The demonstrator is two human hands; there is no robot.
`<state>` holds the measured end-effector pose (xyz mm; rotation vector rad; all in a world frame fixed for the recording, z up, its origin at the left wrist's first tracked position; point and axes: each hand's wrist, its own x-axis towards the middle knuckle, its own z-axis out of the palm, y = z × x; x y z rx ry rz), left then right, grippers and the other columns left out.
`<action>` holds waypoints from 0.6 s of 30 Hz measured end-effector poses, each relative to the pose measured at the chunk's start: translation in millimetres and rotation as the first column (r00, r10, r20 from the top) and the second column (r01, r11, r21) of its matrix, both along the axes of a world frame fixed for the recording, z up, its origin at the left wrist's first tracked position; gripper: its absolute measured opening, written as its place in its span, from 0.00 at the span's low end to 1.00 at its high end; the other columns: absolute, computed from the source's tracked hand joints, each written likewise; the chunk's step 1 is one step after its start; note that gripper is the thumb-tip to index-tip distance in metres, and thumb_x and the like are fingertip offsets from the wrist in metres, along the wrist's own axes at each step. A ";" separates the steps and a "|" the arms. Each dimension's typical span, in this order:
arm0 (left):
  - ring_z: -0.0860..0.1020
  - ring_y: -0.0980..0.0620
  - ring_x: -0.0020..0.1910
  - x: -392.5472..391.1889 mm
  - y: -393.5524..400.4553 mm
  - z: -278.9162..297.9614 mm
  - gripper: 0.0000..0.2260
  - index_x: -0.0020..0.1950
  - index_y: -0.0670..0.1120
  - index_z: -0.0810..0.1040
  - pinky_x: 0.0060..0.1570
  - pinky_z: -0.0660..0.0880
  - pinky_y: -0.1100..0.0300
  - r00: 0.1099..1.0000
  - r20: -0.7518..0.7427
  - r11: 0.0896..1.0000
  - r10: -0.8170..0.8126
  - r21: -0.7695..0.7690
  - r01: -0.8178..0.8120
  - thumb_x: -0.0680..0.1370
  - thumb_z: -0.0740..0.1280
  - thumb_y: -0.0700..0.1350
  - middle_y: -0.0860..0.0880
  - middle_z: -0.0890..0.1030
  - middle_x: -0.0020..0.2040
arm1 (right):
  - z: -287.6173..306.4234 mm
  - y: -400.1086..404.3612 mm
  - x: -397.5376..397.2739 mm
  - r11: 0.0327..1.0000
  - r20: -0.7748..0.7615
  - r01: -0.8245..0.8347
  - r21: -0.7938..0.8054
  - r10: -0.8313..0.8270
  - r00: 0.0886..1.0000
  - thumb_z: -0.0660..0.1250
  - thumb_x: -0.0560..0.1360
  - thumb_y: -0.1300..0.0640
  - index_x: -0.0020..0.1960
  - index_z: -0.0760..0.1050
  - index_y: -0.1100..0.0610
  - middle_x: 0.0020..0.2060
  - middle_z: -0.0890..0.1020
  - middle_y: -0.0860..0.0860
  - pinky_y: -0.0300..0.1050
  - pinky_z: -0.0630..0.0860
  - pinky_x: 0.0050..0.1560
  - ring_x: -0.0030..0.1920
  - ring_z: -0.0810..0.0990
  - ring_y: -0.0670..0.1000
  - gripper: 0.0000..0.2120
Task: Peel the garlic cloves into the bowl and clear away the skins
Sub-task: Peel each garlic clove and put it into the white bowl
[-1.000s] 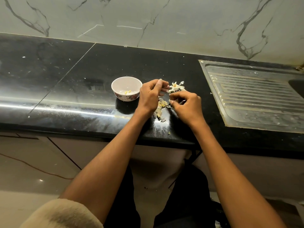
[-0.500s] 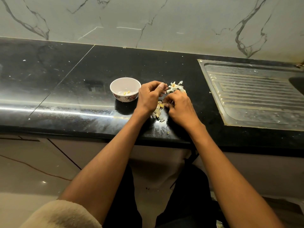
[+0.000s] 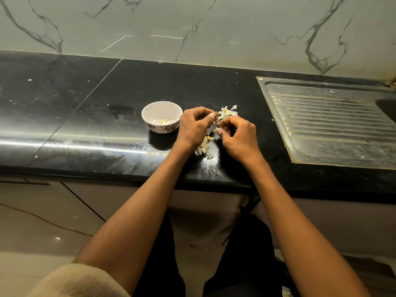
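Bench (image 3: pixel 90 116): black, polished, dusted with pale specks; a lit streak is seen along the near edge.

Bowl (image 3: pixel 161 116): white, floral band outside, set upright on the bench just left of the hands. A few peeled clove pieces (image 3: pixel 163 121) are held in it.

Left hand (image 3: pixel 194 127): fingers curled, thumb and forefinger closed in a pinch on a small scrap, too small to tell as clove or skin.

Right hand (image 3: pixel 239 136): fingers curled inward, grip closed on a small pale clove (image 3: pixel 218 130) at the fingertips. The two hands are nearly touching.

Skins (image 3: pixel 227 112): a pale heap lies on the bench just beyond the hands.

Cloves (image 3: pixel 204 144): a small pile, mixed with skins, lies on the bench beneath and between the hands.

Drainboard (image 3: pixel 334 123): ribbed steel, set into the bench at right, well apart from the bowl.

Wall (image 3: pixel 192 24): veined marble, behind the bench.
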<state>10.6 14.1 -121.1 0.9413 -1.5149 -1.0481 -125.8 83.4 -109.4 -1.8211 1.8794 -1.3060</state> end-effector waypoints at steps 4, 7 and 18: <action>0.85 0.44 0.45 0.4 -1.2 -1.3 0.10 0.46 0.47 0.87 0.52 0.82 0.40 1.000 0.007 1.000 0.004 -0.009 -0.004 0.73 0.69 0.50 0.48 0.87 0.42 | -2.6 -0.1 -0.6 0.998 -0.040 -0.035 -0.051 0.033 0.999 0.76 0.70 0.65 0.45 0.86 0.56 0.40 0.84 0.49 0.43 0.79 0.43 0.38 0.81 0.48 0.06; 0.85 0.47 0.44 -0.1 -1.0 -1.4 0.08 0.46 0.47 0.87 0.53 0.82 0.41 1.000 0.003 1.000 0.000 -0.009 0.000 0.74 0.69 0.48 0.48 0.87 0.41 | -2.7 1.6 0.8 0.994 -0.059 -0.050 -0.092 0.045 0.997 0.75 0.69 0.66 0.42 0.85 0.57 0.39 0.84 0.50 0.49 0.80 0.42 0.37 0.81 0.50 0.05; 0.85 0.45 0.45 0.0 0.1 0.0 0.10 0.47 0.43 0.87 0.52 0.83 0.43 1.000 -0.017 1.000 -0.004 -0.013 0.004 0.75 0.68 0.47 0.47 0.87 0.41 | -1.9 3.1 2.3 0.995 -0.009 -0.042 -0.089 0.041 0.999 0.74 0.71 0.66 0.44 0.86 0.57 0.36 0.85 0.48 0.44 0.80 0.41 0.35 0.82 0.47 0.06</action>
